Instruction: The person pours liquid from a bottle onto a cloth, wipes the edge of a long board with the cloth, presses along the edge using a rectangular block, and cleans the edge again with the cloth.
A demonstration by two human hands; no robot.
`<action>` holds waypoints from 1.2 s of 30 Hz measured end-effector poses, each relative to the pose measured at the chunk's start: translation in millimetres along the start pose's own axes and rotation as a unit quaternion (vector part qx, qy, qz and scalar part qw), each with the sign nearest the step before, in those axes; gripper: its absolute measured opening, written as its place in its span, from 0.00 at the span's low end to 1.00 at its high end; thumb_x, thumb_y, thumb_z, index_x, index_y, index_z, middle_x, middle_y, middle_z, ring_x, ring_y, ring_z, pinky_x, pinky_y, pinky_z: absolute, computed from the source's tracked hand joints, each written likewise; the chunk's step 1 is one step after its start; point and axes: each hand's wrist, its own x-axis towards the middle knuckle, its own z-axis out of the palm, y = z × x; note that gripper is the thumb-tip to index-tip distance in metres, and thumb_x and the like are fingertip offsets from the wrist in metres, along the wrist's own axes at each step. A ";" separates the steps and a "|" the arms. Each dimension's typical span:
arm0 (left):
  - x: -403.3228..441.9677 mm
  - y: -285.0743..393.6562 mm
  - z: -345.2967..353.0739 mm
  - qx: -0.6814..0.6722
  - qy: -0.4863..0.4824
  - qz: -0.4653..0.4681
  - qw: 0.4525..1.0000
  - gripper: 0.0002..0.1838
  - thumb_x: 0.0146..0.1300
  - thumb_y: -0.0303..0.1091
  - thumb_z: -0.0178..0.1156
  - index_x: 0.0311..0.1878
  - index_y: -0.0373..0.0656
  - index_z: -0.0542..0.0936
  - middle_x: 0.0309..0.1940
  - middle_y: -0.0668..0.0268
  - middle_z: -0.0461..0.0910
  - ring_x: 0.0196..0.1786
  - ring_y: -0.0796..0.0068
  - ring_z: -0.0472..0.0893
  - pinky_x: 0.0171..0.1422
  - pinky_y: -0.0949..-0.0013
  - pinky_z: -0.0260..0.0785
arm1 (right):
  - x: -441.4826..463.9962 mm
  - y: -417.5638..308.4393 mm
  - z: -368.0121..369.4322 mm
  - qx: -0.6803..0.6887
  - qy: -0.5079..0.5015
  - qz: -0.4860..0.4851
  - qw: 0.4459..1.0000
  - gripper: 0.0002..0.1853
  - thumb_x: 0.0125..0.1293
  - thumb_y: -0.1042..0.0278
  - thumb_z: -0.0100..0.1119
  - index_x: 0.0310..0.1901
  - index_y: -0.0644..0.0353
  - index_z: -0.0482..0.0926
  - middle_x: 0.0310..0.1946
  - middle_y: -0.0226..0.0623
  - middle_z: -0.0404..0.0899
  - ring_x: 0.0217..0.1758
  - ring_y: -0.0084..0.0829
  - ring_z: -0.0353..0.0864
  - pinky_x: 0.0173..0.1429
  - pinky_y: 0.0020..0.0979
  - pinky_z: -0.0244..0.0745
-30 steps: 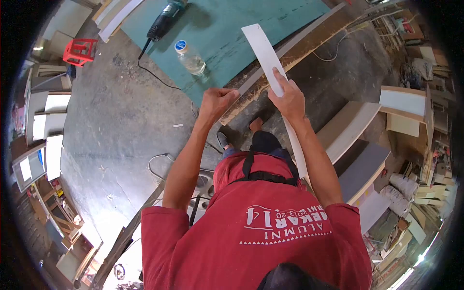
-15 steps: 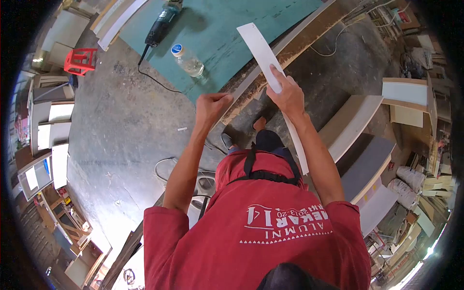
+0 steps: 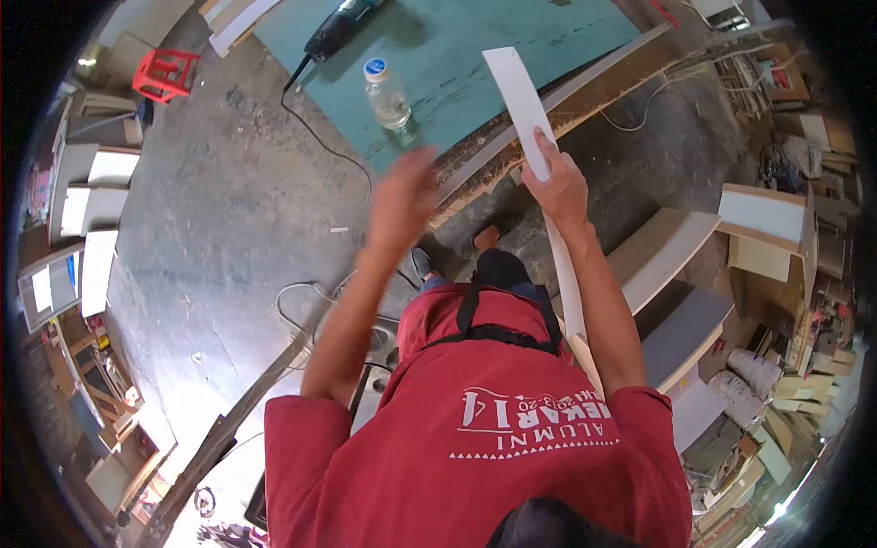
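Observation:
A long white strip (image 3: 519,96) runs from above the table edge down past my right forearm. My right hand (image 3: 559,187) is closed round it, with the thumb lying along its face. My left hand (image 3: 405,196) is smeared by motion near the corner of the green tabletop (image 3: 438,82), so its fingers cannot be made out. Just above that hand stands a clear bottle (image 3: 388,100) with a blue and white cap. A worn wooden beam (image 3: 585,105) lies along the near edge of the table.
A dark power tool (image 3: 338,32) lies on the tabletop, its black cord hanging to the floor. A red stool (image 3: 166,75) stands at the upper left. Pale and grey boards (image 3: 681,324) are at the right. A hose (image 3: 283,306) curls on the floor to the left.
My left hand has moved slightly up and right and is now blurred. My right hand still holds the white strip. The whole view has shifted a little.

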 end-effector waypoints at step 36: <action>-75.0 -87.0 52.9 -0.204 0.052 -0.081 0.974 0.19 0.63 0.23 0.68 0.58 0.43 0.87 0.49 0.52 0.90 0.52 0.61 0.91 0.55 0.64 0.79 | -168.9 -69.1 -51.0 -0.040 -0.201 -0.100 0.974 0.40 0.62 0.60 0.72 0.78 0.38 0.71 0.39 0.51 0.79 0.39 0.56 0.82 0.45 0.49 0.80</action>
